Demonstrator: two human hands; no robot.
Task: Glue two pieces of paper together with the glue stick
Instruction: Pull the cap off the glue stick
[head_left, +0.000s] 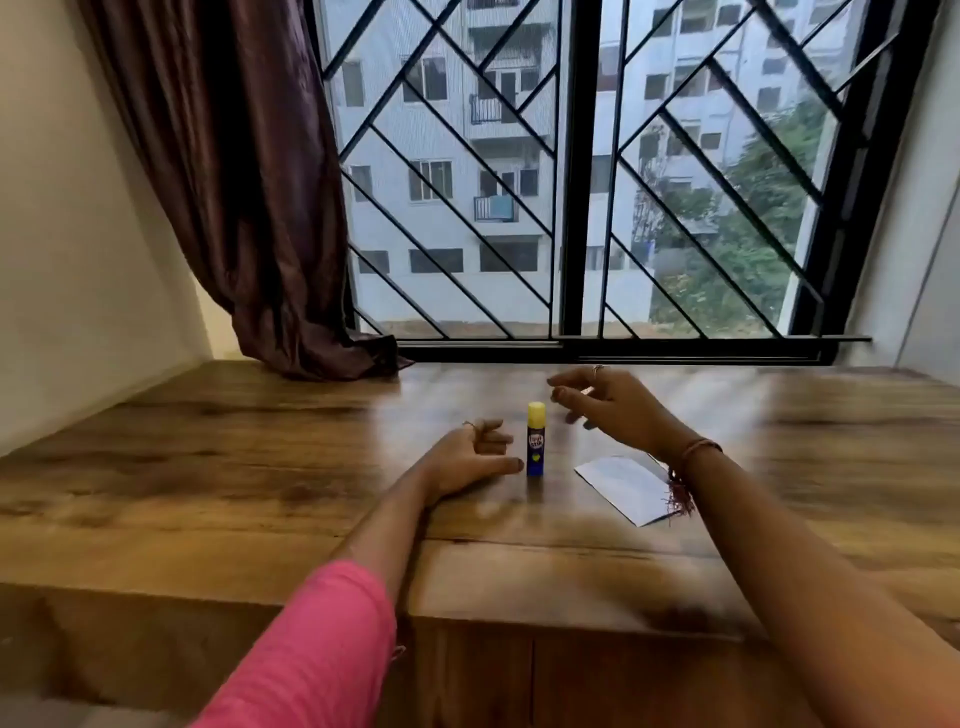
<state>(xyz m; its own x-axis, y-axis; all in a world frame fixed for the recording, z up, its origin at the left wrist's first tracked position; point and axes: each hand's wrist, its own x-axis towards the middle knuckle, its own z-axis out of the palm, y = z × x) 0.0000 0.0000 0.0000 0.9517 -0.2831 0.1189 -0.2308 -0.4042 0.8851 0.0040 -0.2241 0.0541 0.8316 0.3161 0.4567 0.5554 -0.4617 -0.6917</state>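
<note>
A blue glue stick (536, 439) with a yellow cap stands upright on the wooden table (208, 467). My left hand (470, 460) rests on the table just left of it, fingers loosely curled, thumb tip close to the stick's base and holding nothing. My right hand (613, 408) hovers above the table to the right of the cap, fingers spread and relaxed, empty. A white piece of paper (626, 487) lies flat on the table right of the stick, partly under my right wrist. I cannot tell whether it is one sheet or two stacked.
A dark brown curtain (249, 197) hangs at the back left and touches the tabletop. A barred window (571, 182) runs along the table's far edge. A wall (62, 234) bounds the left side. The table's front edge is near my elbows.
</note>
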